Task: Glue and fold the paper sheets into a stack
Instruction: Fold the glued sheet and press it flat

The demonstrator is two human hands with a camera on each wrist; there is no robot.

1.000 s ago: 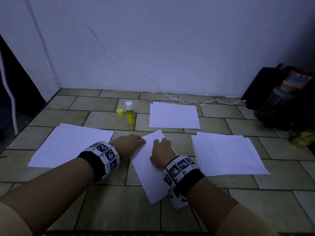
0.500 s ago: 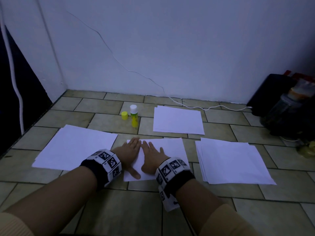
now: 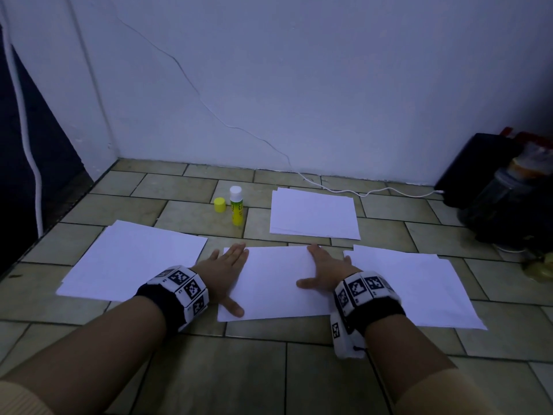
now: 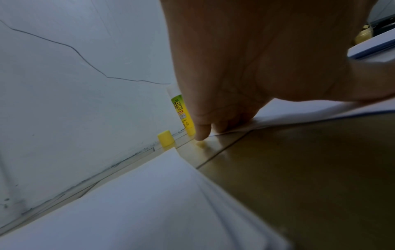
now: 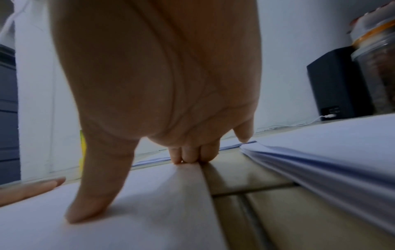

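While a folded white sheet (image 3: pixel 278 283) lies flat on the tiled floor (image 3: pixel 269 378) between three paper piles, the left hand (image 3: pixel 223 272) presses its left edge and the right hand (image 3: pixel 324 272) its right, fingers straight and flat, gripping nothing. If the palms slide unevenly, the glued layers could skew or wrinkle before setting, or the sheet could skate on the smooth tile. An uncapped glue stick (image 3: pixel 236 206) stands just beyond, its yellow cap (image 3: pixel 219 204) beside it, likely drying out.
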